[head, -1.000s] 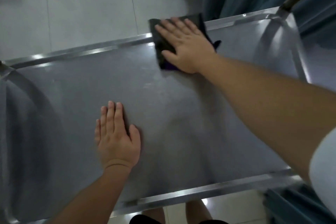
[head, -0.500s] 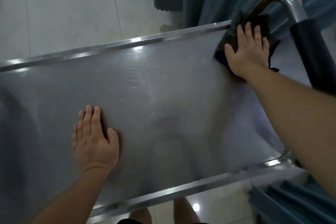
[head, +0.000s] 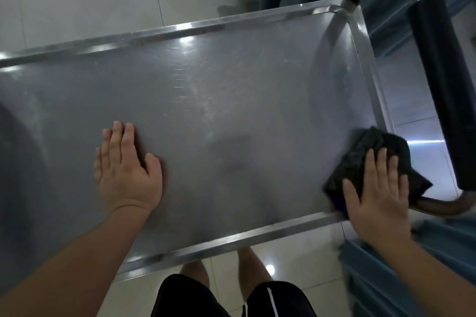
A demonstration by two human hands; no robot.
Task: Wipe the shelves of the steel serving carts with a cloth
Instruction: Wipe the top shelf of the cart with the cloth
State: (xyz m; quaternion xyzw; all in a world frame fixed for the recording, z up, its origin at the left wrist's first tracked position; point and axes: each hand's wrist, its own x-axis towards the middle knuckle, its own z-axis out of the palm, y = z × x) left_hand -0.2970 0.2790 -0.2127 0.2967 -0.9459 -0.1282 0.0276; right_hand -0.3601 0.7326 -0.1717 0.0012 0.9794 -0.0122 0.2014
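My right hand [head: 377,195] lies flat, fingers spread, pressing the dark cloth [head: 371,162] onto the steel shelf [head: 219,110] — the cloth bunches out ahead of my fingertips, at the shelf's near right corner. Just right of it stands the black-sleeved cart handle [head: 438,85]. My left hand [head: 126,170] rests open, palm down on bare steel — well apart from the cloth.

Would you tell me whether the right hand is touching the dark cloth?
Touching: the head view shows the right hand pressed flat on the dark crumpled cloth.
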